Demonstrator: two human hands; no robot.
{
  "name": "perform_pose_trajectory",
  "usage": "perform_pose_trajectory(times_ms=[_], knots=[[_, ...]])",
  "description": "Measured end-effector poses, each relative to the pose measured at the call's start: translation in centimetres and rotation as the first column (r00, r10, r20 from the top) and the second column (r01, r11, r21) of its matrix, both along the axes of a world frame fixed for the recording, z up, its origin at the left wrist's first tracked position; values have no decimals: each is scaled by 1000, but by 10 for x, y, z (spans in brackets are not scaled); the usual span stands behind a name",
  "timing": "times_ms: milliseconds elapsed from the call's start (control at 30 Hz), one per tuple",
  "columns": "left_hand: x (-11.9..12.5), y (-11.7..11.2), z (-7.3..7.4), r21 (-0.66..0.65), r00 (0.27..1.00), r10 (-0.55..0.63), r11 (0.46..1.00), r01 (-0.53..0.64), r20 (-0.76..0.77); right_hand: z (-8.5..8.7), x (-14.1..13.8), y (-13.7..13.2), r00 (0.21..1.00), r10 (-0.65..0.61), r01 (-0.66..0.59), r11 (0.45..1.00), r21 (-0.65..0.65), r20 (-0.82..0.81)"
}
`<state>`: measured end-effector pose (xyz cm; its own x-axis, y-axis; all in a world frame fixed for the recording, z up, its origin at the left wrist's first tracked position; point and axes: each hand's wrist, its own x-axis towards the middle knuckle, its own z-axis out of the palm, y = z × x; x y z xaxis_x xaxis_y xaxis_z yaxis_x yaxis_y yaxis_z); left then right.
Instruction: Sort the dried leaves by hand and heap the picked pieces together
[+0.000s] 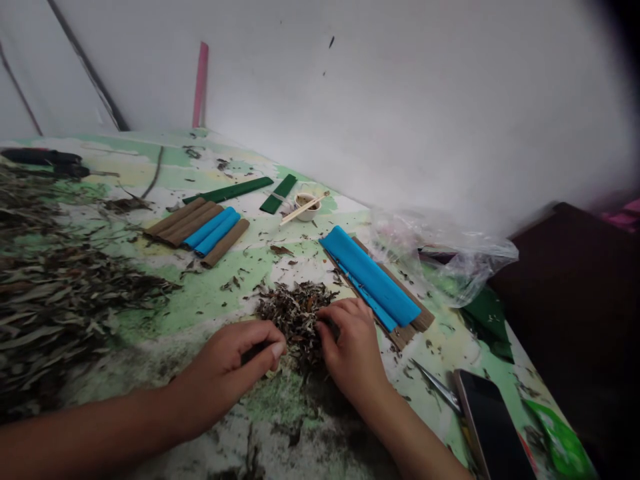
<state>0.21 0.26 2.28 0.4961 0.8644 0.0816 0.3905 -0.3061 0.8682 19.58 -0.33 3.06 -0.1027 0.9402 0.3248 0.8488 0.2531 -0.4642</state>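
— State of each grip?

— Left hand (225, 367): fingers curled, thumb drawn up by the forefinger, at the near left edge of a small leaf heap (295, 307). Right hand (353, 347): fingers bent, thumb and forefinger at the heap's right side. Whether either one pinches a leaf, I cannot tell.

— Position of that heap?

— Between the two hands, directly on the desk (210, 297), whose patterned surface is dirty and strewn with leaf fragments.

— Surroundings?

— Right of the heap, a blue folded sheet (370, 277) lies on brown sheets (424, 319). To the left, a larger leaf pile (60, 313). Far left of the heap, brown rolls (183, 223) and blue rolls (213, 230) lie side by side. Farther off, a white cup (311, 215) with pale sticks (291, 217) laid across it, near green strips (233, 190).

— Remaining items?

— Near right: scissors (440, 387), partly covered by a phone (493, 420), and a green packet (560, 437). Far right: a clear plastic bag (457, 260). Far left: a black-handled tool (45, 157).
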Motion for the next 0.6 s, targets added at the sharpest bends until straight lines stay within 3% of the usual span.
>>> perform_pose_trajectory(times_ms=[600], knots=[[2, 1, 2, 8, 1000, 5, 1000, -5, 9, 7, -3, -10, 983, 36, -2, 982, 186, -179]])
